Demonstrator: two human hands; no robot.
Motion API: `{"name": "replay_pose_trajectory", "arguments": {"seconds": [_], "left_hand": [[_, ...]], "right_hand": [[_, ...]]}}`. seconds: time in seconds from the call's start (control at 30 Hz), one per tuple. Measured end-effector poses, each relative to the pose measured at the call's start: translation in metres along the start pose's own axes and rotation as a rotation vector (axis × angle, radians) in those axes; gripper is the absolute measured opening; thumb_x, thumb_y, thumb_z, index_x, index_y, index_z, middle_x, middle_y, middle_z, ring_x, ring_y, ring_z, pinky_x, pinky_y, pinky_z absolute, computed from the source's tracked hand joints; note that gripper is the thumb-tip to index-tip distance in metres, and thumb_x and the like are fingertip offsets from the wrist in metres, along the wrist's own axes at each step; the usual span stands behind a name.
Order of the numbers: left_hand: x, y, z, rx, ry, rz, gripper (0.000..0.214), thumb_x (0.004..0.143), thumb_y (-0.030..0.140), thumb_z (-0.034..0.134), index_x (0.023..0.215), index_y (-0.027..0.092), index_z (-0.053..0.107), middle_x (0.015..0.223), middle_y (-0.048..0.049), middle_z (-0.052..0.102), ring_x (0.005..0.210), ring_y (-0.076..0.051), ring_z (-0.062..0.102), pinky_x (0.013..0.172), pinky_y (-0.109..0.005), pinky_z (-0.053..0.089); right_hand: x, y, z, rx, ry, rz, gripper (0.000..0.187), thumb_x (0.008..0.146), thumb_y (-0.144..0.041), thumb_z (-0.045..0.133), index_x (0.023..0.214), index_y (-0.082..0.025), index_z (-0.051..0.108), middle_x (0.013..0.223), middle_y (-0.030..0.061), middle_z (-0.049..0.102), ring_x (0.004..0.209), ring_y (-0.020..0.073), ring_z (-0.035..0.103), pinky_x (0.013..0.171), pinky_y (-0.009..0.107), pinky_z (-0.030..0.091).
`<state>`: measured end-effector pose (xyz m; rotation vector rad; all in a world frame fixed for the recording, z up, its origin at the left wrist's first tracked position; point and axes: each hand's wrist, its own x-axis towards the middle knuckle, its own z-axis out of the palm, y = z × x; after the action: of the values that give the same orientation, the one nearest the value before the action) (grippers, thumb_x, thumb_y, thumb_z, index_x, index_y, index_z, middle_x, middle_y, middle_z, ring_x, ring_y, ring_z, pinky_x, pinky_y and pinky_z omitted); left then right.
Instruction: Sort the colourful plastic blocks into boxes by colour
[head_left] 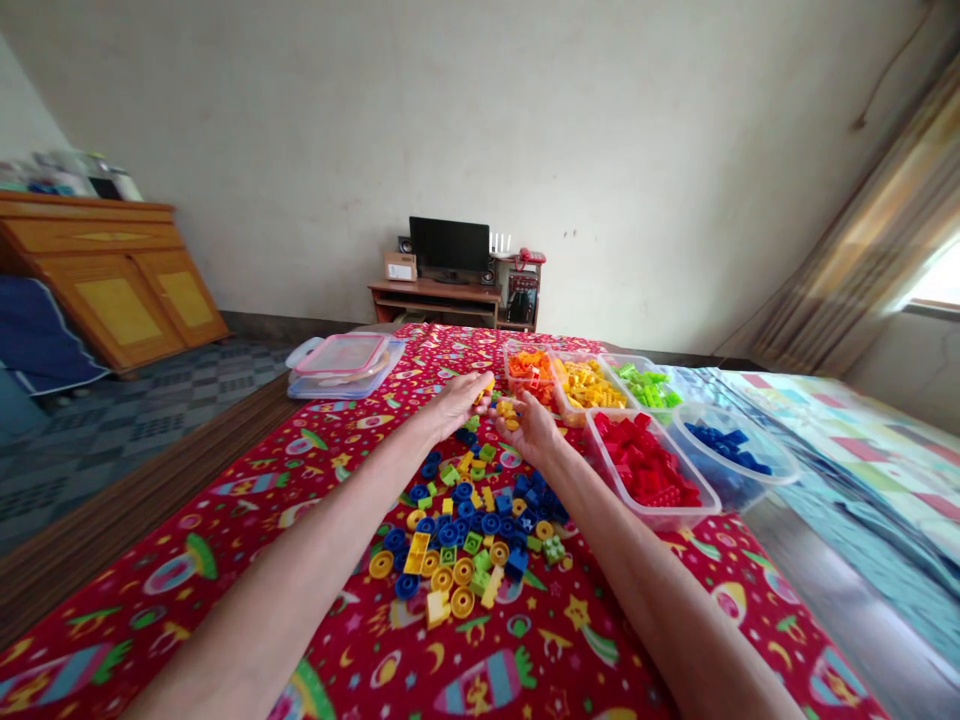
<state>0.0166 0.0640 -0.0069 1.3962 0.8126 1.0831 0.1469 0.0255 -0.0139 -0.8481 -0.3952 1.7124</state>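
Both my hands are past the far end of a loose heap of toy building blocks (465, 520) in blue, yellow and green. My left hand (456, 402) is closed on a yellow block (487, 389), partly hidden by its fingers. Just right of it, my right hand (534, 430) is curled around several yellow blocks (508, 413) near its fingertips. The orange block box (523, 385) and the yellow block box (576, 408) stand right beyond my right hand. Round wheel-like pieces in blue and yellow are mixed into the heap.
A red block box (709, 508), a green block box (667, 405) and a round tub of blue blocks (780, 468) stand at the right. Stacked clear lids (345, 365) lie at the far left of the red patterned tablecloth (300, 520). Behind are a desk and monitor (450, 245).
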Motion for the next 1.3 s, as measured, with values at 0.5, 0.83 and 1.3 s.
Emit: {"name": "replay_pose_trajectory", "arguments": {"seconds": [0.5, 0.83, 1.3], "left_hand": [[-0.004, 0.011, 0.0, 0.877, 0.059, 0.288, 0.029, 0.081, 0.044, 0.052, 0.086, 0.018, 0.064, 0.073, -0.0016, 0.064, 0.069, -0.017, 0.057, 0.065, -0.026, 0.043], [-0.002, -0.001, -0.021, 0.876, 0.032, 0.152, 0.032, 0.078, 0.021, 0.041, 0.095, 0.016, 0.068, 0.074, -0.0023, 0.066, 0.065, -0.016, 0.058, 0.06, -0.024, 0.042], [-0.014, -0.007, -0.009, 0.451, 0.059, 0.087, 0.029, 0.085, 0.041, 0.047, 0.088, 0.016, 0.062, 0.068, 0.0009, 0.054, 0.053, -0.011, 0.047, 0.046, -0.021, 0.035]], "right_hand": [[-0.002, -0.001, 0.0, -0.018, 0.075, -0.051, 0.015, 0.087, -0.009, 0.048, 0.074, -0.015, 0.054, 0.059, 0.0008, 0.057, 0.052, 0.0077, 0.055, 0.042, 0.012, 0.042], [-0.003, -0.015, -0.013, -0.987, -0.183, -0.373, 0.022, 0.075, -0.015, 0.057, 0.054, -0.017, 0.054, 0.045, -0.0038, 0.047, 0.043, 0.0066, 0.04, 0.041, 0.018, 0.03], [-0.028, -0.13, -0.04, -1.785, 0.307, -0.647, 0.024, 0.084, -0.015, 0.045, 0.076, -0.012, 0.068, 0.055, 0.0025, 0.064, 0.052, 0.0111, 0.06, 0.057, 0.019, 0.042]]}}
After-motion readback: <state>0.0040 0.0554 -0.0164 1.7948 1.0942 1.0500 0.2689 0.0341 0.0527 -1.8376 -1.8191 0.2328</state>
